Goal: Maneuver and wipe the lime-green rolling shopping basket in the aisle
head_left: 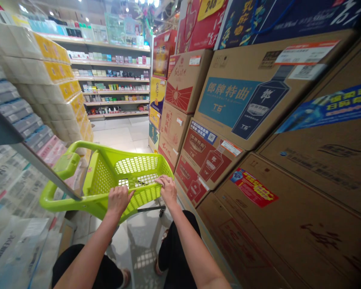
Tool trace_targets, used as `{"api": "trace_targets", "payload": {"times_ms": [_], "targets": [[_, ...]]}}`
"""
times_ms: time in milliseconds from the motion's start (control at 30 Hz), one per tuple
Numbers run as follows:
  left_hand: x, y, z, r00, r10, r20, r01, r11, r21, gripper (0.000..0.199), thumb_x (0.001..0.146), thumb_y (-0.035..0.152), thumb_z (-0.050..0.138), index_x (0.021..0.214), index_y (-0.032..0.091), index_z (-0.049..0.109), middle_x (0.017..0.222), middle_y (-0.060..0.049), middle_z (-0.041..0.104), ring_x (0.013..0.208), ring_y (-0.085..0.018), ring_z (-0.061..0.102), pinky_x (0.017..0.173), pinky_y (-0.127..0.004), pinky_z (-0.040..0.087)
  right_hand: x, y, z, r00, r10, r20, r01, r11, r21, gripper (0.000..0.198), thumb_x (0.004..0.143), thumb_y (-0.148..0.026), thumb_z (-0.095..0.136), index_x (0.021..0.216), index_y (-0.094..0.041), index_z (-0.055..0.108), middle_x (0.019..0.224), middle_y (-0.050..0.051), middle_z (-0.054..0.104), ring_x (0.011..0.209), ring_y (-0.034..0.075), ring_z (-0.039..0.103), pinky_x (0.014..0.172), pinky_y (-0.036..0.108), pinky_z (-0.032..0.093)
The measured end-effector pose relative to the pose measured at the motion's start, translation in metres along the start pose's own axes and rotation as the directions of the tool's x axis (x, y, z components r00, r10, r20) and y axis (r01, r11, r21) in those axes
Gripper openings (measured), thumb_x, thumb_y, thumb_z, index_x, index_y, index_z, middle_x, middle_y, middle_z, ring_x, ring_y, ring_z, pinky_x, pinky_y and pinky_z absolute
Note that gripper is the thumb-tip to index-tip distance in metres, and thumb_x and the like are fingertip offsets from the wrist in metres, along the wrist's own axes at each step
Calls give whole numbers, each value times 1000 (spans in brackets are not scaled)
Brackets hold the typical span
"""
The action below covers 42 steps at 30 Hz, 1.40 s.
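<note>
A lime-green shopping cart (100, 176) stands crosswise in front of me, its handle end to the left and its perforated basket to the right. My left hand (119, 200) is wrapped over the near rim of the basket, thumb pointing right along it. At the basket's right front corner, my right hand (167, 189) grips the rim with its fingers curled over the edge. The basket's floor shows through as a grid, and no goods are visible in it. A grey pole (52, 174) rises from the cart's handle side toward the upper left.
Stacked cardboard cartons (228, 92) wall off the right side closely. Tissue packs (48, 80) are piled high on the left, with more wrapped packs (18, 241) nearer me. Beyond the cart, tiled floor (120, 134) leads to shelves (114, 66) of small products.
</note>
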<state>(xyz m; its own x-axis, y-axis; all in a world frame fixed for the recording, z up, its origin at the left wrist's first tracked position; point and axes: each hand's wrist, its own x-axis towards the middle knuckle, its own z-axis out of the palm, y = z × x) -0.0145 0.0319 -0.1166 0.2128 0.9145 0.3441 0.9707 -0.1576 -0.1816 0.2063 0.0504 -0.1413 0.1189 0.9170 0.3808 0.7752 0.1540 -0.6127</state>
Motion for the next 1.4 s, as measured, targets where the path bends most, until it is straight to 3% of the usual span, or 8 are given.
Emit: {"api": "trace_targets", "payload": {"times_ms": [133,233,400,567,833,933,1133,1400], "targets": [[5,8,-2,999,-35,3,35,999,-31,42,93,48,35,84,16,61,78,-14,65,78,-28,58,71,-37,32,-8,-33,27,1000,-9,21,10,998,-54,35,80,-6,50,107,-21,66,119,12,56,105,24,49,93,37,42],[5,7,-7,1000,-3,6,3,999,-50,36,92,43,37,88,16,61,82,-13,65,81,-27,57,73,-37,33,-16,-53,41,984,-148,103,152,988,-29,41,77,-6,56,113,-24,65,123,11,55,106,24,49,91,36,44],[-5,-22,-21,996,91,18,-91,996,-7,33,92,42,41,95,18,63,86,-12,64,85,-27,56,79,-37,34,-8,-28,21,987,-144,71,139,988,69,28,87,-15,57,110,-28,66,119,3,61,102,18,57,88,31,49],[-15,-56,-32,999,-10,-33,14,992,123,39,92,46,39,83,16,63,79,-14,63,85,-30,55,87,-43,33,-1,-17,11,998,-66,21,65,997,31,35,94,-38,56,123,-18,55,124,8,58,104,20,60,89,41,53],[-13,-49,-34,999,-36,15,35,997,70,37,93,43,39,85,15,62,80,-14,63,81,-30,56,74,-39,33,-28,-93,55,981,-167,95,164,986,40,34,80,-9,60,109,-25,65,117,8,58,102,21,53,87,33,48],[-19,-60,-42,1000,17,-7,-16,996,89,36,93,44,39,84,17,61,80,-12,63,81,-28,55,75,-39,33,-19,-72,43,969,-192,153,180,979,92,43,76,-6,56,112,-30,66,119,3,59,106,19,52,89,28,45],[-31,-71,-52,994,49,-97,-28,979,202,36,93,44,38,83,18,59,79,-10,59,82,-27,52,80,-40,34,3,-12,13,996,7,85,-2,998,-62,36,83,-7,49,106,-26,69,117,5,59,104,19,52,94,31,40],[-20,-52,-48,994,11,-110,7,986,164,34,94,41,37,84,17,60,79,-10,58,81,-27,52,76,-40,33,-26,-108,53,985,-132,114,137,990,-40,34,81,-13,56,112,-25,62,117,9,55,102,21,49,85,30,45]]}}
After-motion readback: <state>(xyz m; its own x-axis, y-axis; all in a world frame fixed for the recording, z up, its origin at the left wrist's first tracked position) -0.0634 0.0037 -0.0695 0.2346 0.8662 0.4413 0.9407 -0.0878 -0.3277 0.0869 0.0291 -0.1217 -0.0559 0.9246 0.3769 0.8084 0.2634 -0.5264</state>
